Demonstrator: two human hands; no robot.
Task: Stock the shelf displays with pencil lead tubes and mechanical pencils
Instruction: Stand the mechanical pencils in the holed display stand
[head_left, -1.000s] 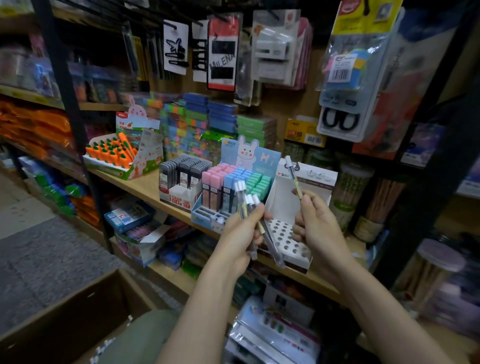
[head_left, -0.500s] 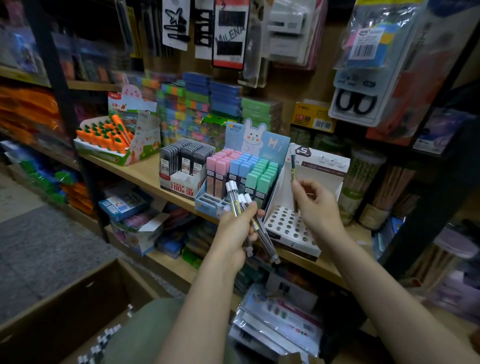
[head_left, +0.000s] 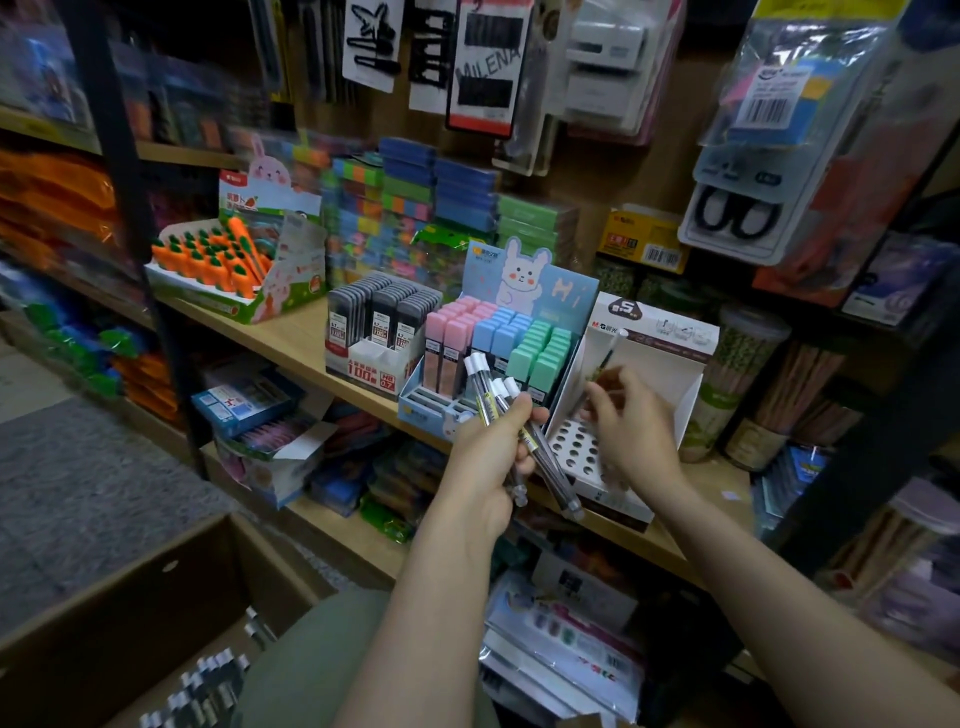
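Head view. Held in the left hand (head_left: 485, 470): a small bundle of lead tubes (head_left: 511, 423), clear and slim with white caps at the top, dark leads visible inside, yellowish label bands around the middle. Fanned out in the grip, caps tilted up and left, lower ends pointing down and right, in front of the pastel lead display (head_left: 498, 358) and the white display box (head_left: 631, 415). Fingers curled round the bundle, thumb across the front.

Standing upright in the white display box, near its back panel: one lead tube (head_left: 613, 349), white cap on top, lower end hidden behind the right hand (head_left: 631, 426). Front tier of the box perforated with round holes, several open and dark. Right hand blurred, just in front of that standing tube, fingers loosely bent and spread, gripping nothing as far as can be told.

Further left on the wooden shelf (head_left: 291, 340): a grey lead-case display (head_left: 382, 327) touching the pastel one, and a carrot pen display (head_left: 234, 265) well apart. Bottom left, a cardboard box (head_left: 130, 597) with more white-capped tubes (head_left: 208, 680) inside.

Against half a second ago: then pinched in the right hand above the box, the single tube now released and standing in it; right hand drawn lower and opened. Left-hand bundle unchanged.
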